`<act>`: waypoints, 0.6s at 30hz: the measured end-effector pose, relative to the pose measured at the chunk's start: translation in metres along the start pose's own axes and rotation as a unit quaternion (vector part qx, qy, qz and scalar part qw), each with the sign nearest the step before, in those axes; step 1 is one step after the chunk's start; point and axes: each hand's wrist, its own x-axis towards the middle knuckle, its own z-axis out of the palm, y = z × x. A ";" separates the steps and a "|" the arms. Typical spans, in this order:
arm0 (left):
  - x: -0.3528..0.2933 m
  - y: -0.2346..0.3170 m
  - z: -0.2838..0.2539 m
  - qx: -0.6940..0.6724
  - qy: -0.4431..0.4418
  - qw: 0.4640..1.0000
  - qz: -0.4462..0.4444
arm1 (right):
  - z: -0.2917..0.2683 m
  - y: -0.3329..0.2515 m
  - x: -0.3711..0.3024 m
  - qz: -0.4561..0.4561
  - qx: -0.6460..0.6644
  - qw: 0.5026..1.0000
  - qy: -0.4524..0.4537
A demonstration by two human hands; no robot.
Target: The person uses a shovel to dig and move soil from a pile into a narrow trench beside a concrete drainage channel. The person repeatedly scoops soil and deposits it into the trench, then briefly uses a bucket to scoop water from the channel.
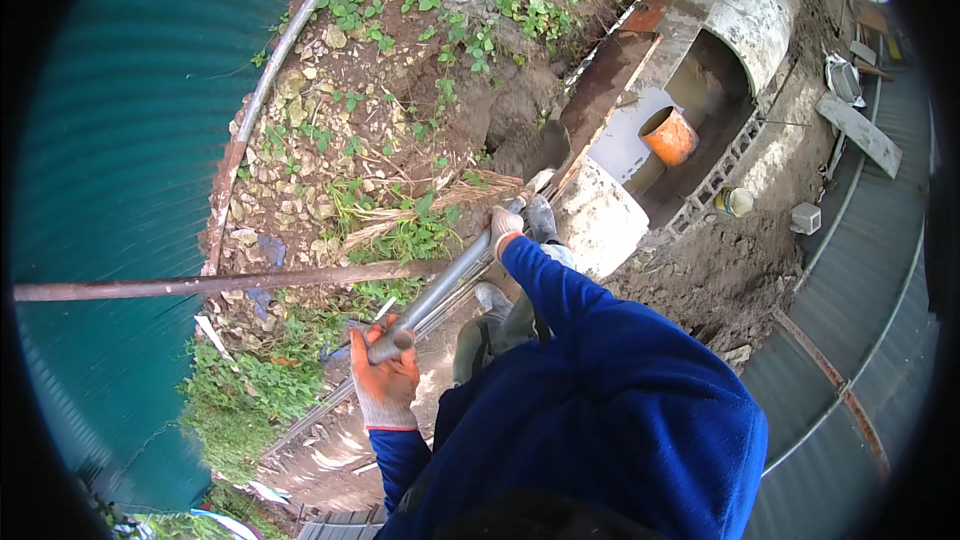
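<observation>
A shovel with a grey metal pipe handle lies slantwise across the view. Its dark, mud-coated blade rests at the wet soil on the edge of a pit. My left hand, in an orange-and-white work glove, is closed around the handle's near end. Farther up, my right hand in a whitish glove grips the pipe close to the blade. Just beyond it stands one of my mud-covered boots.
Right of the blade, a pit holds greyish water and an orange bucket. Perforated blocks line its side, and a pale board lies nearby. A rusty pipe crosses the left, by green corrugated sheeting.
</observation>
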 end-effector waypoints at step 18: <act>-0.048 0.094 -0.175 0.094 -0.220 0.970 -0.041 | -0.096 0.133 -0.118 -0.031 0.186 0.972 -0.139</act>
